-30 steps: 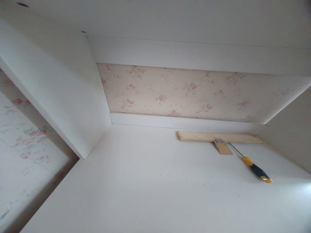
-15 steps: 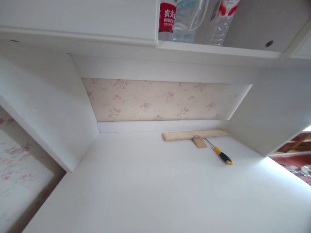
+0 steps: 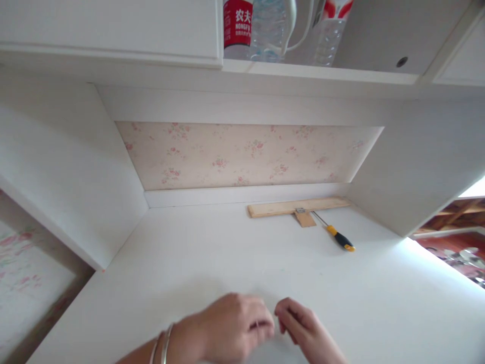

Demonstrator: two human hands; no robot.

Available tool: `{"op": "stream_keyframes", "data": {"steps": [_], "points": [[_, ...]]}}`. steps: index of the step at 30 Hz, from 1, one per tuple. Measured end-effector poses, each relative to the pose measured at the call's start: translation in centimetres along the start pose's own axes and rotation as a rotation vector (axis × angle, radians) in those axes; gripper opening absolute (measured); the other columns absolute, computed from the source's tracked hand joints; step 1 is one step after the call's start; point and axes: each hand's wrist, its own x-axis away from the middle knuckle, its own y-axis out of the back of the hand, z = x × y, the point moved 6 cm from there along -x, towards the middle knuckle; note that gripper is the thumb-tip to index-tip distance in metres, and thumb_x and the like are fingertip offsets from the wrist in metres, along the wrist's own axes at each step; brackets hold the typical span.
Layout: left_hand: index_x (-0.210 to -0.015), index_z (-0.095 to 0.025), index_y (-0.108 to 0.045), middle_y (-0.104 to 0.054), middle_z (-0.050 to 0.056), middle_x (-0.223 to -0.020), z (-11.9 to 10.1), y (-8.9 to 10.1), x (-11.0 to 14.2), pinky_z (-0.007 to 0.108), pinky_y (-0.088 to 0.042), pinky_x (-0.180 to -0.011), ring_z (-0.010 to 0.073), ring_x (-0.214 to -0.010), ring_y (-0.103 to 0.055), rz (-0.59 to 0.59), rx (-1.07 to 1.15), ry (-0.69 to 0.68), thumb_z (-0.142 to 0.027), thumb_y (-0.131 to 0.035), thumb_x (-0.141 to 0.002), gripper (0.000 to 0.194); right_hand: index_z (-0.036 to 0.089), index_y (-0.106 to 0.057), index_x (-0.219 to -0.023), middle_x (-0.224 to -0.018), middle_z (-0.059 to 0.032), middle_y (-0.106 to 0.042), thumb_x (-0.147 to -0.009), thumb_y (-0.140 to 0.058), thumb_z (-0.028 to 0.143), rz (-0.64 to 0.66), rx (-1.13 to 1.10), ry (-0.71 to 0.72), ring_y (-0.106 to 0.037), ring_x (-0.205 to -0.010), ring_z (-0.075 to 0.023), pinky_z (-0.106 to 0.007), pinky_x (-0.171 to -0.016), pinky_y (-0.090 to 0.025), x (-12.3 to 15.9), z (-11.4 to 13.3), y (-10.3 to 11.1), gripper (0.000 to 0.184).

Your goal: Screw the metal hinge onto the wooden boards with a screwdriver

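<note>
Low in the view, my left hand (image 3: 237,323) hovers over the white tabletop (image 3: 197,253), its fingers curled together and slightly smeared by motion. Two bangles (image 3: 165,345) circle that wrist. Close by on the right, my right hand (image 3: 301,323) is closed, with thumb and fingertips pressed together. A small gap separates the two hands. Whatever the fingers pinch, if anything, is hidden or too small to name. Farther back lies a screwdriver (image 3: 338,238) with a black and yellow handle, its tip close to a brown cardboard piece (image 3: 305,219) and a flat wooden strip (image 3: 265,209).
A small metal piece (image 3: 300,210) rests on the strip. Overhead, a white shelf (image 3: 322,74) holds a red-labelled bottle (image 3: 237,23), a clear jug (image 3: 267,30) and another clear bottle (image 3: 329,38). White side panels (image 3: 68,167) flank the tabletop.
Both hands have come into view at the bottom, close together. The camera view has shifted slightly, so the shelf and screwdriver appear farther left; the tabletop things look unmoved.
</note>
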Motion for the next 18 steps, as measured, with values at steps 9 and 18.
{"op": "stream_keyframes", "data": {"steps": [9,18], "points": [[-0.111,-0.02,-0.057,-0.058,0.008,-0.114,18.0,1.3,-9.6,0.035,-0.044,-0.088,0.0233,-0.104,-0.056,-0.109,-0.238,0.483,-0.033,-0.045,-0.09,0.027,0.019,-0.062,-0.073,-0.062,0.0,-0.051,-0.082,-0.045,0.062,-0.401,0.146,-0.028,-0.047,-0.062,-0.0135,-0.02,-0.059,-0.038,1.5,-6.1,6.8,0.048],[-0.121,-0.016,-0.049,-0.05,0.015,-0.122,23.3,0.0,-20.7,0.045,-0.039,-0.095,0.0304,-0.115,-0.046,-0.1,-0.424,0.514,-0.053,-0.05,-0.082,0.053,0.019,-0.062,-0.071,-0.06,-0.0012,-0.052,-0.081,-0.042,0.066,-0.485,0.137,-0.063,-0.045,-0.058,-0.0141,-0.021,-0.055,-0.037,0.4,-6.9,7.0,0.052]]}}
